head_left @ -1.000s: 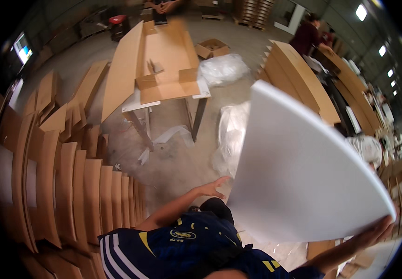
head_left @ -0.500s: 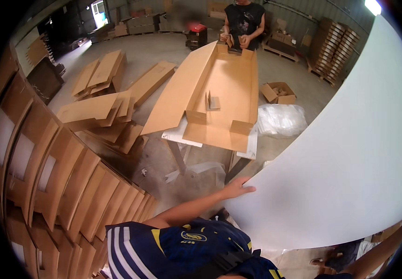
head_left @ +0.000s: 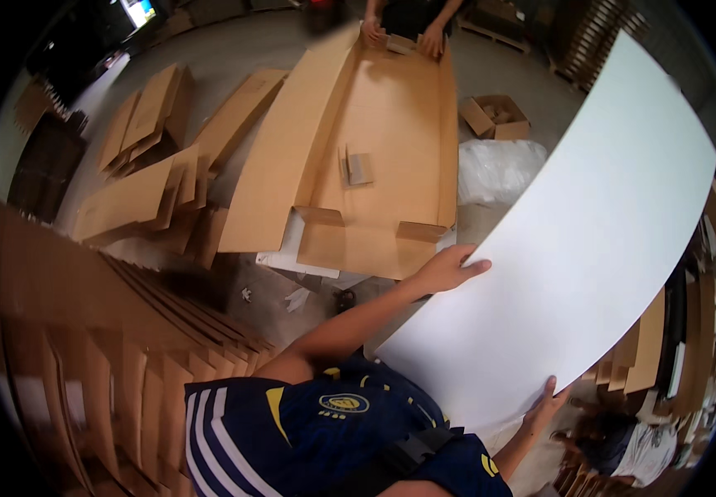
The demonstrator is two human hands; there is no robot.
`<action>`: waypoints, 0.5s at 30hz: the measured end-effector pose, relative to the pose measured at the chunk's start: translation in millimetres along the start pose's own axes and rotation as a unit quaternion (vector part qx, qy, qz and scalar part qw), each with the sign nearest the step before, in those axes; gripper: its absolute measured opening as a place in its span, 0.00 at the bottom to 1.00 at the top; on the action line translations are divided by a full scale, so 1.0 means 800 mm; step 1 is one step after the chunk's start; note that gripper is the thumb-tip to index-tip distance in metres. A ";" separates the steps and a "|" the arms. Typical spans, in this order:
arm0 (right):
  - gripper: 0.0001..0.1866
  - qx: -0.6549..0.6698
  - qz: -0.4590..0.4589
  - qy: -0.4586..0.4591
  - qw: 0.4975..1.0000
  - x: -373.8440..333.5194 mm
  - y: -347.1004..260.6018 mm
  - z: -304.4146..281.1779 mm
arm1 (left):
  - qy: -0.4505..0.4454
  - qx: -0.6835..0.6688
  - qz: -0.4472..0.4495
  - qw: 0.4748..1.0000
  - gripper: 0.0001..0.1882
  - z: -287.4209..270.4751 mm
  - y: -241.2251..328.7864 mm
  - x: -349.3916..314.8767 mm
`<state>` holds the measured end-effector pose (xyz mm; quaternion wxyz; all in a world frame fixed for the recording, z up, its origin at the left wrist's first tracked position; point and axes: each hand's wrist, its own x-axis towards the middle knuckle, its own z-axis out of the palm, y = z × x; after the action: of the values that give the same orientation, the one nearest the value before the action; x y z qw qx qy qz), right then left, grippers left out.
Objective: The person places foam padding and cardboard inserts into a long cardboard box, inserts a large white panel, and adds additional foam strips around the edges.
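A large white flat panel (head_left: 569, 224) slants across the right half of the view. My left hand (head_left: 453, 269) grips its left edge, thumb on the face and fingers hidden behind. At its lower right edge my right hand (head_left: 545, 407) closes in the same way, the thumb showing on the face. Beyond my left forearm lies a long open cardboard box (head_left: 391, 124), its side flap (head_left: 287, 157) folded out to the left. A small folded cardboard piece (head_left: 358, 169) sits inside it. At the box's far end another person's hands (head_left: 432, 40) touch the end flaps.
Stacked cardboard (head_left: 118, 356) crowds my left side. More flattened cartons (head_left: 155, 112) lie on the floor beyond. Right of the long box are a bundle of clear plastic (head_left: 499, 170) and a small open carton (head_left: 495, 117). Another person (head_left: 640, 447) is at the lower right.
The panel has swung away from me, so its far corners now show. My left hand has moved up and right; my right hand has come into view on the edge. The other person's hands have spread apart.
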<state>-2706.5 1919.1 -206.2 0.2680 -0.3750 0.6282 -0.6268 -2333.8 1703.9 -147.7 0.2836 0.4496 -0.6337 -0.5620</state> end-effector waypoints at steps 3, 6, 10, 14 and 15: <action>0.29 -0.101 -0.005 0.134 0.986 0.000 -0.017 0.010 | 0.132 0.114 0.123 0.977 0.27 -0.045 -0.032 0.029; 0.30 -0.114 0.004 0.120 0.986 0.010 -0.074 0.020 | 0.274 0.298 0.205 0.891 0.30 -0.178 -0.124 0.078; 0.35 -0.116 0.007 0.119 0.986 0.005 -0.104 0.038 | 0.310 0.495 -0.143 0.799 0.35 -0.306 -0.163 0.081; 0.37 -0.090 0.050 0.103 0.989 0.017 -0.142 0.109 | 0.195 0.424 -0.233 0.853 0.36 -0.340 -0.241 0.081; 0.38 -0.081 0.061 0.069 0.992 0.034 -0.153 0.129 | 0.176 0.410 -0.231 0.865 0.36 -0.340 -0.265 0.083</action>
<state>-2622.6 1844.6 -88.6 0.2307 -0.3124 0.7155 -0.5807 -2074.0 1527.8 -305.9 0.0428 0.7502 -0.6245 -0.2129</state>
